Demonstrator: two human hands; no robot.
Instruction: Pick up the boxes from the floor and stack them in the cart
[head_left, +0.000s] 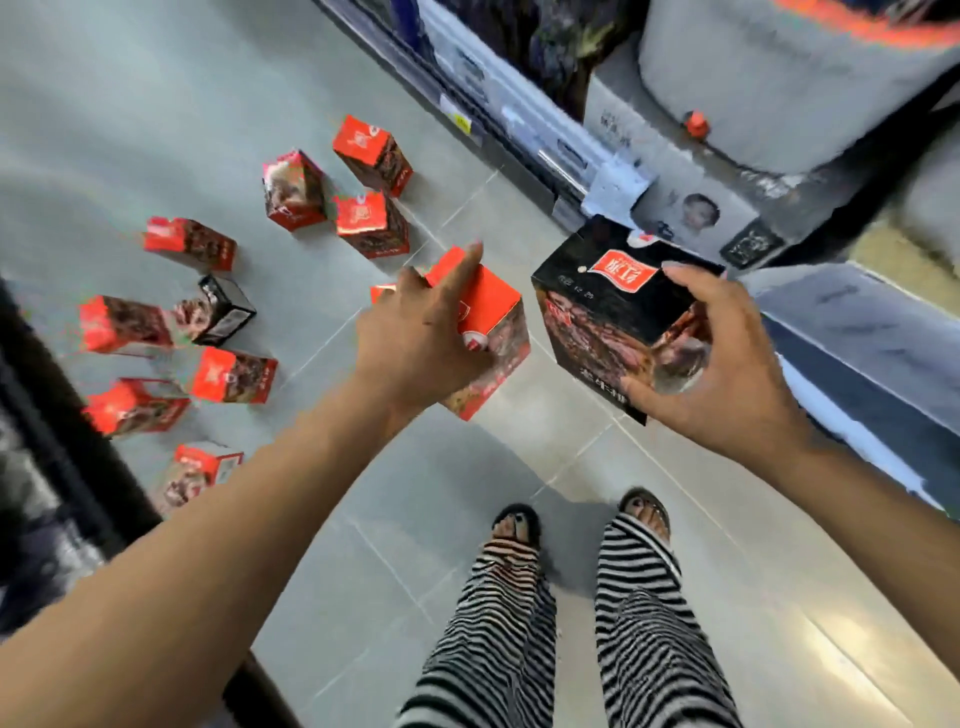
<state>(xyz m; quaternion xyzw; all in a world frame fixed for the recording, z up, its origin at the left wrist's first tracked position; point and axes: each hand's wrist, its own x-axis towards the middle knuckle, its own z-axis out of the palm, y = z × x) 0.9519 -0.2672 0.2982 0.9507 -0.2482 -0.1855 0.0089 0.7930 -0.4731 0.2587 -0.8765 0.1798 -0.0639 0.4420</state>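
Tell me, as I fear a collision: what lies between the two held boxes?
Nothing. In the head view, only grey floor shows through the gap between the red-topped box in the left hand and the black-topped box in the right hand.

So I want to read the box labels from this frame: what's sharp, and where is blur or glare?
Head view: the black cardboard box in the right hand is sharpest, its red label crisp; the red cardboard boxes at left smear with colour fringing; the grey shelving at top is blurred too; a soft glare patch sits on the grey tiled floor, lower right.
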